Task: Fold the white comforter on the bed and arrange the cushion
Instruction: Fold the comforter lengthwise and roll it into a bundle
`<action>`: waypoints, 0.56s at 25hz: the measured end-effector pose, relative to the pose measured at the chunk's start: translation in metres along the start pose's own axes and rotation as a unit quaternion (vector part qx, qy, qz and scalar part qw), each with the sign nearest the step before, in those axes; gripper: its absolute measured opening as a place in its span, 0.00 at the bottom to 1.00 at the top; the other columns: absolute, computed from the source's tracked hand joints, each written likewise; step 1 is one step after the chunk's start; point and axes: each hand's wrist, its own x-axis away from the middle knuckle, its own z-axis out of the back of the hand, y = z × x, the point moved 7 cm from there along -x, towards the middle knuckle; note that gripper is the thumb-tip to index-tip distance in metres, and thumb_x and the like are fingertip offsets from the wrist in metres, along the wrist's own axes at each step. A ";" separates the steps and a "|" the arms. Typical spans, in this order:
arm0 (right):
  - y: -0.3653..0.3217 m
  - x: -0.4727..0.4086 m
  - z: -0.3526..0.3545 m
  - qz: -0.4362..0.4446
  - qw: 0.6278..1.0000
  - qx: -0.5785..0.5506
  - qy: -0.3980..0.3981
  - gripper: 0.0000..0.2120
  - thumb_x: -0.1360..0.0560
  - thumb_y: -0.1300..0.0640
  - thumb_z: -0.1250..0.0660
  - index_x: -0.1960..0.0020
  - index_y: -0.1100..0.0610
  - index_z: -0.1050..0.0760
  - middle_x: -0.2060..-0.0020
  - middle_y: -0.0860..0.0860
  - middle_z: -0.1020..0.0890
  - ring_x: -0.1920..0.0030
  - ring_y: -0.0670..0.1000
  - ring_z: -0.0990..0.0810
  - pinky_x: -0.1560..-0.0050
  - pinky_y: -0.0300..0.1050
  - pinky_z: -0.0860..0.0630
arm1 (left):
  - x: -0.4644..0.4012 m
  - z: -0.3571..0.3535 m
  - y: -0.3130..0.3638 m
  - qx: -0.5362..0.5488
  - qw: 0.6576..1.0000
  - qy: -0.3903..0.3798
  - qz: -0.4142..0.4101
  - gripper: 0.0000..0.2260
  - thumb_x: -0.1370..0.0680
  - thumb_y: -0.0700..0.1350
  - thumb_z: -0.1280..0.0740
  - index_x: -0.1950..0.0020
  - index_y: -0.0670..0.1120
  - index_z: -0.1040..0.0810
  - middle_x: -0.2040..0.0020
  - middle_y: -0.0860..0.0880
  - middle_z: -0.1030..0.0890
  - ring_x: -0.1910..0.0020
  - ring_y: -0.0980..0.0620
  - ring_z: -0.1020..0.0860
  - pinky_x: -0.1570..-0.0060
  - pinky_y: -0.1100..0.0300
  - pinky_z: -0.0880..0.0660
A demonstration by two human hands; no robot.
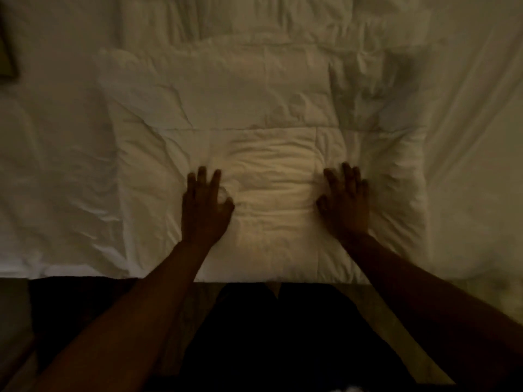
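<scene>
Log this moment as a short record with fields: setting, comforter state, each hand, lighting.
setting: bed with white sheet, seen from above
comforter: folded into a thick rectangular stack near the bed's front edge
left hand: flat on the comforter, fingers spread
right hand: flat on the comforter, fingers straight
cushion: cannot tell which item it is
lighting: dim, slightly blurred

No readable text in your view

You'll find no letters, labels, brands or numbers on the white comforter [263,114], on the bed sheet [56,165] around it, or on the dark framed edge [5,58] at far left; dim light and blur hide any fine print
</scene>
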 end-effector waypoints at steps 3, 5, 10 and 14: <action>-0.009 0.062 -0.005 -0.037 0.997 0.008 -0.069 0.19 0.22 0.46 0.46 0.46 0.57 0.22 0.45 0.57 0.21 0.42 0.60 0.25 0.41 0.52 0.30 | 0.057 0.012 -0.003 0.043 0.998 0.007 0.040 0.26 0.22 0.50 0.36 0.25 0.47 0.33 0.25 0.44 0.34 0.28 0.42 0.34 0.32 0.46 0.32; -0.005 0.102 -0.008 -0.129 0.980 -0.075 -0.133 0.19 0.20 0.44 0.43 0.53 0.57 0.23 0.53 0.58 0.18 0.50 0.60 0.21 0.52 0.47 0.29 | 0.095 0.020 -0.008 0.055 0.993 0.037 0.101 0.15 0.24 0.49 0.34 0.40 0.43 0.23 0.39 0.42 0.23 0.41 0.40 0.25 0.43 0.48 0.27; 0.020 0.174 -0.050 -0.444 0.786 -0.352 -0.249 0.42 0.26 0.26 0.50 0.44 0.63 0.20 0.51 0.63 0.16 0.51 0.62 0.17 0.44 0.54 0.23 | 0.179 -0.045 -0.055 0.475 0.725 -0.043 0.496 0.36 0.32 0.68 0.28 0.36 0.43 0.24 0.42 0.47 0.20 0.44 0.41 0.20 0.44 0.46 0.23; 0.016 0.201 -0.092 -0.522 0.553 -0.615 -0.210 0.49 0.38 0.19 0.41 0.32 0.55 0.29 0.43 0.65 0.19 0.47 0.66 0.18 0.48 0.61 0.21 | 0.183 -0.086 -0.038 0.733 0.397 0.037 0.551 0.37 0.35 0.69 0.26 0.34 0.48 0.24 0.39 0.41 0.21 0.45 0.38 0.20 0.55 0.43 0.20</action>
